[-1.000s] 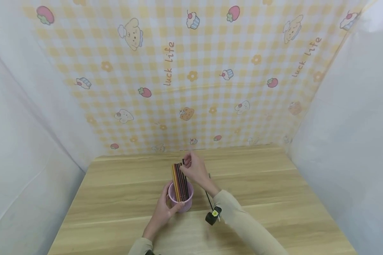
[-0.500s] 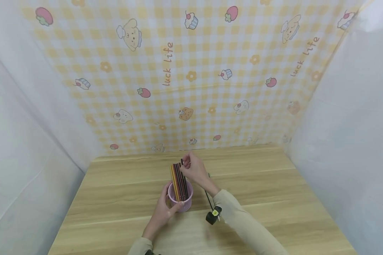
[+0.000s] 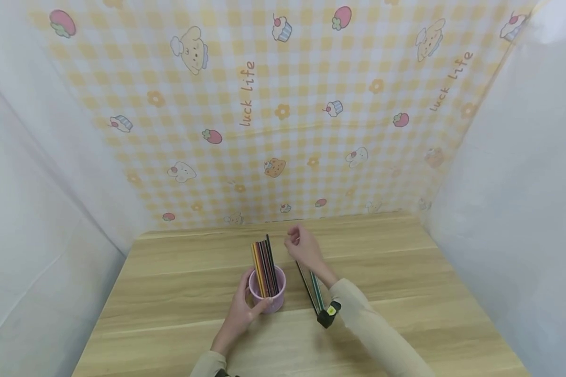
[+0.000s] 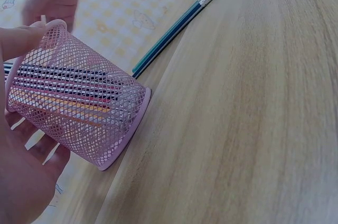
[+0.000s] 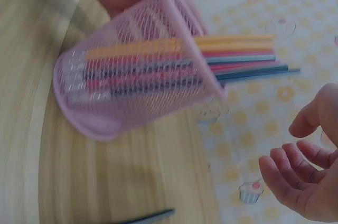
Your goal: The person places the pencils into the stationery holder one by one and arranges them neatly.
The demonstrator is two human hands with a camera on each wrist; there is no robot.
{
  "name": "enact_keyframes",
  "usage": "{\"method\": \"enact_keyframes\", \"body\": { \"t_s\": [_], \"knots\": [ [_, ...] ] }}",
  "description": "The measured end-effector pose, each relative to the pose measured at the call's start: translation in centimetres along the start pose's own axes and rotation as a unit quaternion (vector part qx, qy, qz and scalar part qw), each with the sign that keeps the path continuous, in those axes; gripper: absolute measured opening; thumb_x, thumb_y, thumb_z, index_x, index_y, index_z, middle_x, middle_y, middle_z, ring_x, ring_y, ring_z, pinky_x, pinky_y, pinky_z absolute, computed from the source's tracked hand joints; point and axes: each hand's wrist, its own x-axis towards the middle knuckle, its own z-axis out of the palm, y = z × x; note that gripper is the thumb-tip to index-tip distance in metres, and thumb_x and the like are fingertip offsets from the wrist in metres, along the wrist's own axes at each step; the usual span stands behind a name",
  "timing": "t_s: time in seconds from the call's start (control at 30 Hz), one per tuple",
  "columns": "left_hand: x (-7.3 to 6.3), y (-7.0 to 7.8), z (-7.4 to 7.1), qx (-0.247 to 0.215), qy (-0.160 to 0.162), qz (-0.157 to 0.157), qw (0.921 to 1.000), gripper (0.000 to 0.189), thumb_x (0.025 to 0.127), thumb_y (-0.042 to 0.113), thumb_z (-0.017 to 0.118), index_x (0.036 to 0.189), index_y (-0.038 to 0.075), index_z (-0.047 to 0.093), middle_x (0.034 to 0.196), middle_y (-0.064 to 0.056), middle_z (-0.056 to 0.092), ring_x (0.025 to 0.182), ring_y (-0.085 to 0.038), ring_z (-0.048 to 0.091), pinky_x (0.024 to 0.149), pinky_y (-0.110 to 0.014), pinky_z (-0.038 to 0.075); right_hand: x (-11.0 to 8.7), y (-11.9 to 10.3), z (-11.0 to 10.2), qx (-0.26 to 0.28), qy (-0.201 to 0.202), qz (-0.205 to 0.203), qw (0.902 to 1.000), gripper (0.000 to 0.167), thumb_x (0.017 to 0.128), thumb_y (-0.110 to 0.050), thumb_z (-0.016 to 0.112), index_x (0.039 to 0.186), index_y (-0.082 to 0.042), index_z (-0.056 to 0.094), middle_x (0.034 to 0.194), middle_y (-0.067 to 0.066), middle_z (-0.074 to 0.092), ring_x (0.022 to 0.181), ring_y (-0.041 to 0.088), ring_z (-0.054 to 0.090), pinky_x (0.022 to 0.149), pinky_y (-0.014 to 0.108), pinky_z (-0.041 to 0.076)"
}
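My left hand (image 3: 239, 313) grips a pink mesh pencil cup (image 3: 274, 303), fingers round the far side and thumb at the near rim. A bundle of pencils (image 3: 264, 269) stands in the cup, with yellow, red and dark shafts; one dark pencil rises above the others. To the right of the pencil tops is my right hand (image 3: 305, 248), its fingers loosely bent, holding nothing. In the right wrist view, bare air shows between that hand's thumb (image 5: 311, 118) and fingers.
Green and dark pencils (image 4: 174, 33) lie on the wooden table (image 3: 170, 298), partly under my right forearm in the head view. A yellow checked cloth (image 3: 283, 141) hangs behind the table. White sheets (image 3: 509, 209) flank both sides.
My right hand has let go of a dark pencil in the cup and moved right, away from it. More of the pencils on the table shows. The left hand keeps its grip.
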Motion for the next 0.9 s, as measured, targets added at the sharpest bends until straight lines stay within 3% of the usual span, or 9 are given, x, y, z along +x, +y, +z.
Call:
{"method": "enact_keyframes", "body": {
  "t_s": [0.13, 0.37, 0.57, 0.9],
  "knots": [
    [0.0, 0.0, 0.0, 0.005, 0.002, 0.011, 0.9999, 0.085, 0.083, 0.009, 0.081, 0.153, 0.000, 0.033, 0.149, -0.025, 0.048, 0.135, -0.045, 0.048, 0.114, -0.065, 0.038, -0.1, 2.1, -0.8, -0.013, -0.010, 0.041, 0.9990, 0.031, 0.088, -0.008, 0.063, 0.116, 0.004, 0.059, 0.100, 0.015, 0.067, 0.089, 0.026, 0.065, 0.075, 0.035, 0.059],
    [-0.1, 0.0, 0.0, 0.006, 0.001, 0.012, 0.9999, 0.085, 0.083, 0.008, 0.081, 0.153, 0.000, 0.033, 0.149, -0.027, 0.048, 0.134, -0.046, 0.048, 0.114, -0.066, 0.038, -0.7, 5.1, -1.8, -0.037, -0.030, 0.115, 0.9922, 0.033, 0.086, -0.006, 0.065, 0.116, 0.005, 0.058, 0.099, 0.016, 0.065, 0.080, 0.023, 0.064, 0.066, 0.029, 0.057],
    [0.0, 0.2, 0.0, -0.002, 0.000, -0.004, 1.0000, 0.087, 0.081, 0.009, 0.082, 0.153, 0.003, 0.033, 0.150, -0.023, 0.048, 0.136, -0.041, 0.048, 0.116, -0.061, 0.038, -0.9, 6.4, -2.1, -0.038, -0.031, 0.133, 0.9899, 0.030, 0.085, -0.004, 0.066, 0.112, 0.004, 0.057, 0.098, 0.018, 0.066, 0.081, 0.025, 0.064, 0.065, 0.030, 0.057],
    [-0.1, 0.2, 0.0, -0.006, 0.002, -0.001, 1.0000, 0.087, 0.081, 0.007, 0.082, 0.154, 0.004, 0.035, 0.152, -0.021, 0.047, 0.139, -0.039, 0.047, 0.118, -0.056, 0.038, -1.1, 8.3, -1.5, -0.081, -0.040, 0.147, 0.9851, 0.031, 0.078, 0.002, 0.067, 0.108, 0.005, 0.057, 0.098, 0.018, 0.065, 0.083, 0.026, 0.063, 0.068, 0.033, 0.058]
  ]
}}
